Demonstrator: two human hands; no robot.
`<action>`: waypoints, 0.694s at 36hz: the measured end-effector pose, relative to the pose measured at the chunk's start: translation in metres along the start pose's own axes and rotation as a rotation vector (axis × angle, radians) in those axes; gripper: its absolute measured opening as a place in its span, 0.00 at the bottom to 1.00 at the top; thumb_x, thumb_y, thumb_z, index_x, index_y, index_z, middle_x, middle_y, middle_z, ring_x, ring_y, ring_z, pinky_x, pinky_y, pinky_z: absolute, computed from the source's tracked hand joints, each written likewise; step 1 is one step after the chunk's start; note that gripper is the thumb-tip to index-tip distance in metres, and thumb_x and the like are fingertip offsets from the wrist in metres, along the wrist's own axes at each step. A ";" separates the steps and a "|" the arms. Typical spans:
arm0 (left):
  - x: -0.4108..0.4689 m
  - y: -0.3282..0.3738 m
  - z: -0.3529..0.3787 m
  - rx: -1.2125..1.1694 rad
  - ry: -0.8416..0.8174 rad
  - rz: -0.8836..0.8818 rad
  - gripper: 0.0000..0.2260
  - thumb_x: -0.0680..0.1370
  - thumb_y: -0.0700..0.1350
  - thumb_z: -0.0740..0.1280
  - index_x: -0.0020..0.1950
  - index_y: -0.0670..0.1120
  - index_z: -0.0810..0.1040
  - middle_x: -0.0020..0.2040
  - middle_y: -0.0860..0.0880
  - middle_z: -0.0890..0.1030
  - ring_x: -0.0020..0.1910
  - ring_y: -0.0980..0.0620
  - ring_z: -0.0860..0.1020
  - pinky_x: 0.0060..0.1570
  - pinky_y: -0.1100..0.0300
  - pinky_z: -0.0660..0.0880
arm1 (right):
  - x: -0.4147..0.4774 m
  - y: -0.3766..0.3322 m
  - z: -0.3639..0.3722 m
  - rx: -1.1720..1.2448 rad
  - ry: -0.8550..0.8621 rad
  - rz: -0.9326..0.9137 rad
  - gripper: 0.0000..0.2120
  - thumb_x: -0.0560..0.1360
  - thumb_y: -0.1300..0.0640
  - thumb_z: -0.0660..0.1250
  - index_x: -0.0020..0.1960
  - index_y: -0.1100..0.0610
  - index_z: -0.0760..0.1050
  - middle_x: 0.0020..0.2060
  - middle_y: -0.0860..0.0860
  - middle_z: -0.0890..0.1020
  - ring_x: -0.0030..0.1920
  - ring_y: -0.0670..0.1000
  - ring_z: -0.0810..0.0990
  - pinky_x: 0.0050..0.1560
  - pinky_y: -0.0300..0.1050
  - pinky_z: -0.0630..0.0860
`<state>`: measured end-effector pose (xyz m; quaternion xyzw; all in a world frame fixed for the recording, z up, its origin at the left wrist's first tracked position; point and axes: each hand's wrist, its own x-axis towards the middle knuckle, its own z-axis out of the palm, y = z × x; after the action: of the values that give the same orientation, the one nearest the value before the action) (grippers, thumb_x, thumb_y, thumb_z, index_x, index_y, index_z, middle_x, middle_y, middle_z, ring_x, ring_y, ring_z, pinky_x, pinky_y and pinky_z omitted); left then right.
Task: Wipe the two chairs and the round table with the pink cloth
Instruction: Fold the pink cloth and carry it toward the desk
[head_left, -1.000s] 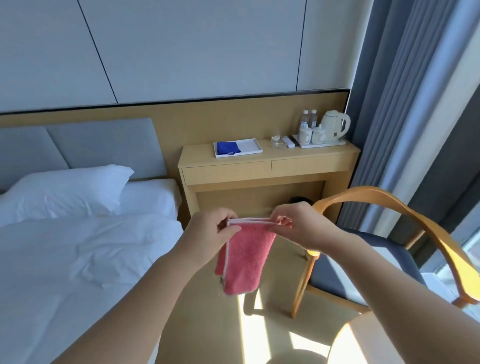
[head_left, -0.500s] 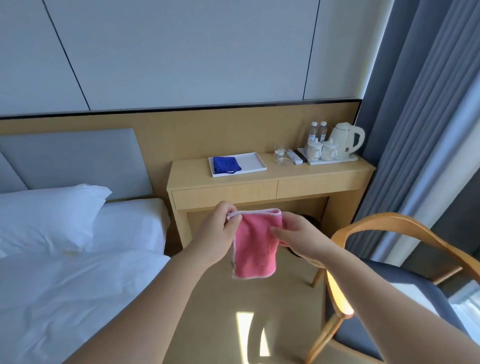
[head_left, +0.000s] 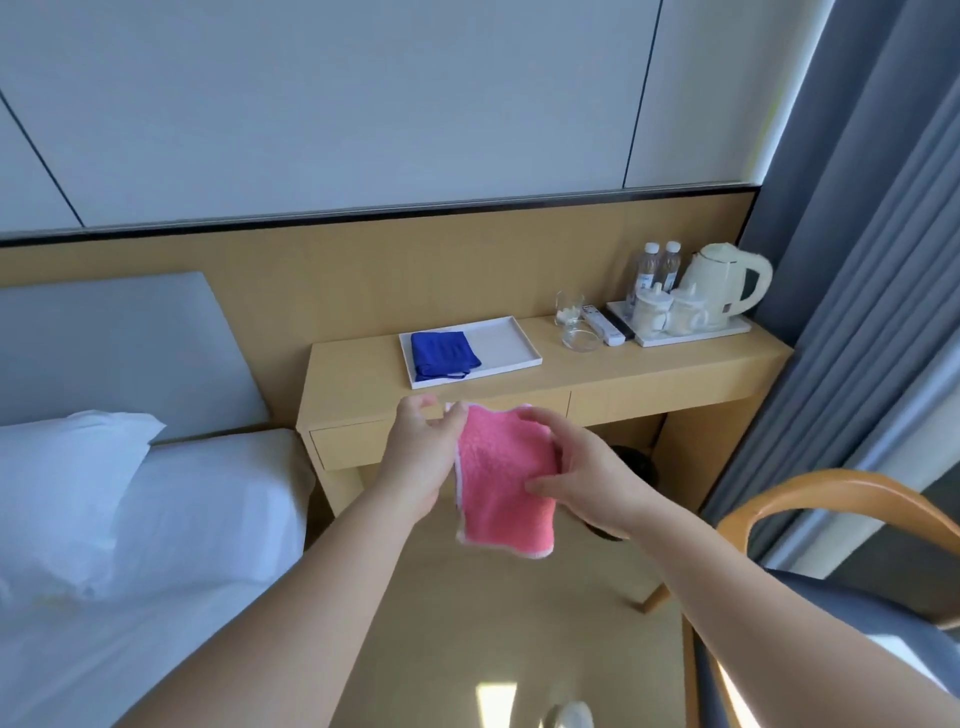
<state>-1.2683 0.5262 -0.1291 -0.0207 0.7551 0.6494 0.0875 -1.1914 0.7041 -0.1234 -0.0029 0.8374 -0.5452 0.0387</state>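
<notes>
1. The pink cloth (head_left: 503, 480) hangs folded in mid-air between the two hands, in front of the wooden desk (head_left: 670, 371) and above the floor.
2. The left hand (head_left: 423, 460) pinches the cloth's upper left corner between thumb and fingertips.
3. The right hand (head_left: 587, 480) clasps the cloth's right edge, fingers curled over the top and thumb pressed on the front face.
4. A chair (head_left: 841, 496) with a curved wooden back and a grey seat stands near right, apart from the cloth.
5. On the desk, far from the hands, a white tray (head_left: 511, 345) holds a folded blue cloth (head_left: 443, 354).
6. Further right on the desk are a glass (head_left: 570, 307), a second tray (head_left: 696, 332) with two cups (head_left: 667, 312), a cream kettle (head_left: 727, 283) and two water bottles (head_left: 658, 262).
7. A bed (head_left: 130, 545) with a white pillow (head_left: 62, 447) fills the left side.
8. Grey curtains (head_left: 862, 260) hang at far right.
</notes>
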 end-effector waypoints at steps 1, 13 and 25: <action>0.012 0.001 0.005 -0.035 -0.032 -0.029 0.31 0.64 0.65 0.71 0.63 0.56 0.66 0.55 0.46 0.80 0.53 0.47 0.79 0.56 0.46 0.76 | 0.015 0.004 -0.005 0.046 0.051 -0.021 0.32 0.71 0.69 0.69 0.66 0.40 0.70 0.58 0.51 0.78 0.54 0.52 0.81 0.56 0.56 0.80; 0.152 0.015 0.073 0.014 -0.076 0.027 0.20 0.78 0.40 0.66 0.55 0.66 0.68 0.54 0.46 0.79 0.50 0.46 0.81 0.48 0.51 0.78 | 0.194 0.046 -0.096 -0.044 0.056 -0.031 0.18 0.76 0.64 0.68 0.63 0.51 0.75 0.53 0.46 0.78 0.52 0.49 0.79 0.48 0.30 0.74; 0.296 0.011 0.105 0.396 -0.122 0.018 0.12 0.73 0.37 0.70 0.56 0.46 0.79 0.47 0.51 0.81 0.45 0.55 0.79 0.38 0.67 0.73 | 0.342 0.085 -0.141 -0.471 -0.120 0.065 0.09 0.74 0.62 0.67 0.53 0.59 0.79 0.54 0.50 0.73 0.52 0.48 0.73 0.45 0.35 0.65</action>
<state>-1.5502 0.6560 -0.1807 0.0432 0.8614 0.4891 0.1297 -1.5385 0.8516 -0.1650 -0.0173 0.9372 -0.3325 0.1039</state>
